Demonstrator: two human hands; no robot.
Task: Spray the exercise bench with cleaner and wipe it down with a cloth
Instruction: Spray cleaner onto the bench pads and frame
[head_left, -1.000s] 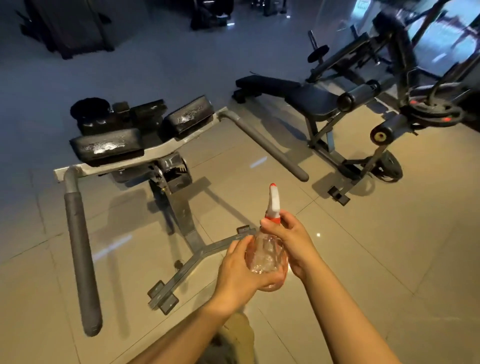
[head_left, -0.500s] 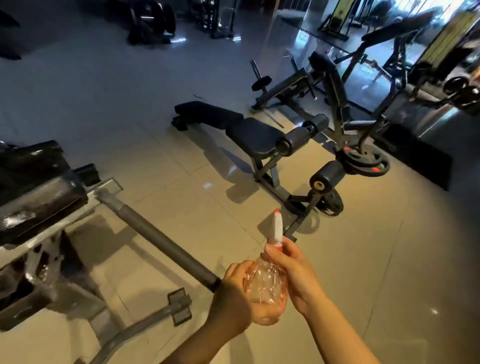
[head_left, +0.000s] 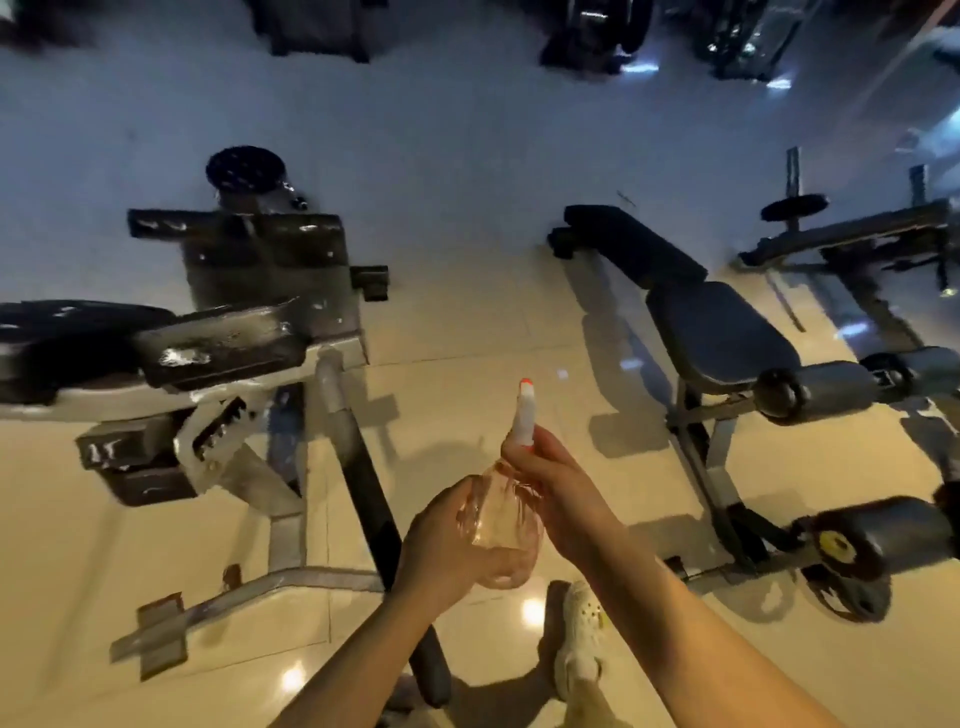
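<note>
**Spray bottle steadied in both hands, benches within reach**

The left hand (head_left: 447, 540) cups the clear round plastic spray bottle (head_left: 501, 525) from below, its grip wrapped on the body; the right hand (head_left: 558, 493) clamps the neck under the white, red-tipped nozzle (head_left: 523, 410), likely for aiming. The black padded exercise bench (head_left: 722, 332) stands ahead to the right. No cloth shows.

Spray bottle (head_left: 501, 525): clear, glossy plastic body; opaque white plastic spray head with an orange tip. Exercise bench (head_left: 719, 332), near the right edge of the floor: dark, matt padded upholstery on a grey painted metal frame; smooth dark foam-like rollers (head_left: 815, 387). Left machine (head_left: 223, 343): black glossy pads with bright wet-looking patches, pale painted metal frame. Floor (head_left: 467, 332): smooth, glossy beige tiles reflecting lights. Shoe (head_left: 584, 639): white, moulded, perforated.
</note>
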